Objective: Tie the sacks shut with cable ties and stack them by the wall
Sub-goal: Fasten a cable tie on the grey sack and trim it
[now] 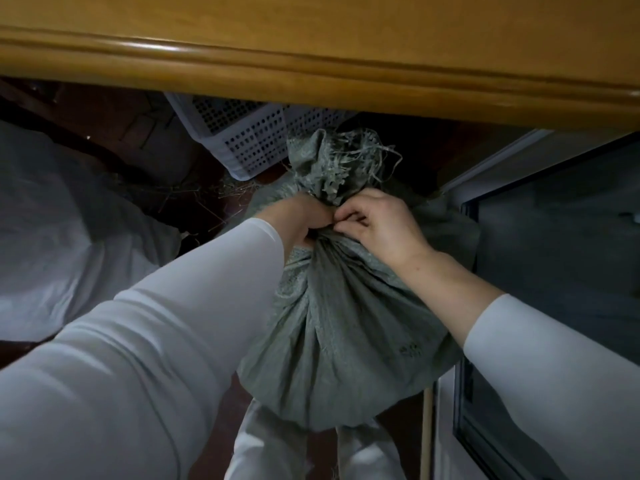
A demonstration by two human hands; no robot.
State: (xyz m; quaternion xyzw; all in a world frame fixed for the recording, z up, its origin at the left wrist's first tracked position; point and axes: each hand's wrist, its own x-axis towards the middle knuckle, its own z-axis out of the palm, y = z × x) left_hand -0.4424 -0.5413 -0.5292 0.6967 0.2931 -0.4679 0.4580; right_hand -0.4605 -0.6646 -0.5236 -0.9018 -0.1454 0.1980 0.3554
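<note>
A full grey-green woven sack (343,341) stands in the middle of the head view, its mouth gathered into a neck with frayed strands (346,157) sticking up. My left hand (298,220) is clenched around the neck from the left. My right hand (377,226) pinches at the same neck from the right, fingertips meeting the left hand. No cable tie shows; the fingers hide the spot. Both arms wear white sleeves.
A wooden rail (311,71) crosses the top of the view. A white perforated plastic crate (256,136) sits behind the sack. A large pale sack (65,230) lies at the left. A glass door in a white frame (554,237) stands at the right. Straw litters the dark floor.
</note>
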